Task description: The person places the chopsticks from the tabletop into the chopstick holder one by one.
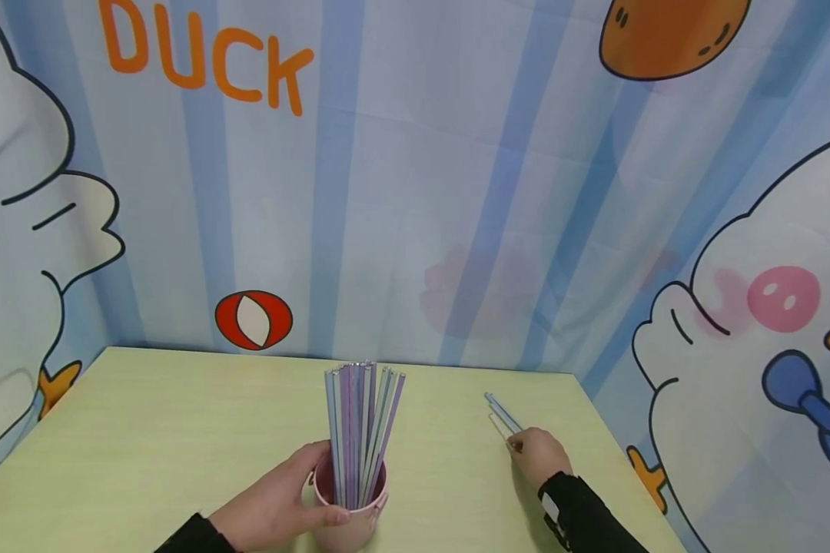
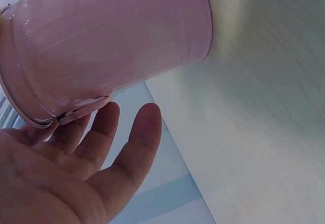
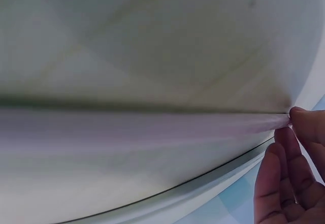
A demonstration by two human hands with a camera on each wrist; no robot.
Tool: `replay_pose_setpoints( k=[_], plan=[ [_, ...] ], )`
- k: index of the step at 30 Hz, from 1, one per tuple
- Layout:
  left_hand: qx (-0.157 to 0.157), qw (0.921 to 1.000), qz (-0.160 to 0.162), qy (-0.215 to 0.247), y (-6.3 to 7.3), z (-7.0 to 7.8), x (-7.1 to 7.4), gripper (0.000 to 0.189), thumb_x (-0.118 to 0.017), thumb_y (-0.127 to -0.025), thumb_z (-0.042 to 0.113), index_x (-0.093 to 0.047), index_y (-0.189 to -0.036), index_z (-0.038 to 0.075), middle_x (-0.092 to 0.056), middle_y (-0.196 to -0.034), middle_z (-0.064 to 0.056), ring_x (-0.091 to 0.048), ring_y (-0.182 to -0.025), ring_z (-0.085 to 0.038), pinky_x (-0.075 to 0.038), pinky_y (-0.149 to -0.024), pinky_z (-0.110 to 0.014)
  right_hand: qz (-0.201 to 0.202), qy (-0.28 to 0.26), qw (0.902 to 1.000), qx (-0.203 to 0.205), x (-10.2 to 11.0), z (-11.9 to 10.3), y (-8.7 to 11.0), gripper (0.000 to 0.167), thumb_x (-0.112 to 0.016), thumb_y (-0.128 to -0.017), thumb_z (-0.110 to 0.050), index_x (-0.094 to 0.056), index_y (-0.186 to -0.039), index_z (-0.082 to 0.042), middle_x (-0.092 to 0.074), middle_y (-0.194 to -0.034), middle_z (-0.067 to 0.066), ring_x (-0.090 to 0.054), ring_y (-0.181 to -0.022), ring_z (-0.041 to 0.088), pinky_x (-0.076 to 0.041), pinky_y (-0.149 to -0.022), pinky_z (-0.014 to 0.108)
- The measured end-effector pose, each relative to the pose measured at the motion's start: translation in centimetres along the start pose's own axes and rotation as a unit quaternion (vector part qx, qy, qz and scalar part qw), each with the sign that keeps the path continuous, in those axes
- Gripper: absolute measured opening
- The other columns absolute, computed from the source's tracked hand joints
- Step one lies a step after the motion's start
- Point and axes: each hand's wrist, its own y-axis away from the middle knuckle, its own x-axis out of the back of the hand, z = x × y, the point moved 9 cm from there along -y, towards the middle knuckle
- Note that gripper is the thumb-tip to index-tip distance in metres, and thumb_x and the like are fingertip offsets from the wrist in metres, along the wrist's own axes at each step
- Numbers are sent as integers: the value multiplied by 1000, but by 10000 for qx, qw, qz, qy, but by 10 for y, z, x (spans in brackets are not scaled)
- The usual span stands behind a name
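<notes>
A small pink bucket (image 1: 349,531) stands at the near middle of the table, holding a bunch of purple and pale blue straws (image 1: 356,430). My left hand (image 1: 287,498) grips the bucket by its left side, thumb across the front below the rim. In the left wrist view, some fingers (image 2: 104,127) lie by the fitting near the bucket's rim, with one finger apart from the wall. To the right, my right hand (image 1: 541,458) is at a few pale straws (image 1: 503,413) lying on the table. The right wrist view shows thumb and finger pinching the end of a pinkish straw (image 3: 152,130), blurred up close.
The pale yellow table (image 1: 214,415) ends at the back against a blue striped curtain (image 1: 401,192) with cartoon ducks. The table's right edge slopes down just past my right arm.
</notes>
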Motion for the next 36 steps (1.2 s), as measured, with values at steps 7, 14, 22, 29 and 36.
replay_pose_setpoints(
  k=[7,14,22,29,36],
  plan=[
    [-137,9999,15,-5,1,2,0,91,-77,-76,51,-33,-147,12,-40,-145,-11,-46,-120,-26,-37,-102,-57,-188,-126,9997,-32,-2,-12,1,10,-73,-85,-6,-74,-93,-11,-62,-78,-3,-56,-67,14,-48,-60,33],
    [-113,9999,28,-29,1,2,0,92,-78,-76,52,-34,-146,12,-41,-144,-11,-46,-119,-27,-38,-102,-58,-295,-194,9993,122,-6,-24,2,11,-73,-84,-4,-73,-92,-12,-60,-78,-4,-54,-66,13,-47,-61,33],
    [-174,9998,49,-70,1,4,1,91,-77,-77,51,-34,-146,12,-40,-144,-11,-46,-120,-26,-38,-102,-57,-112,-197,9976,659,-7,-46,8,13,-75,-82,-4,-72,-91,-12,-60,-77,-5,-53,-67,12,-46,-62,33],
    [-95,9999,33,-44,1,3,1,92,-78,-76,51,-34,-147,13,-41,-144,-12,-47,-119,-27,-37,-102,-58,-367,-432,9956,741,-6,-61,8,18,-74,-83,-2,-71,-99,-9,-61,-78,-4,-54,-68,12,-47,-61,32],
    [-143,9999,33,-75,0,2,1,91,-78,-76,51,-34,-146,13,-41,-143,-11,-47,-119,-26,-37,-102,-57,-411,-915,9903,957,7,-83,8,28,-72,-84,-1,-67,-110,-6,-61,-81,-3,-57,-72,13,-47,-60,29]
  ],
)
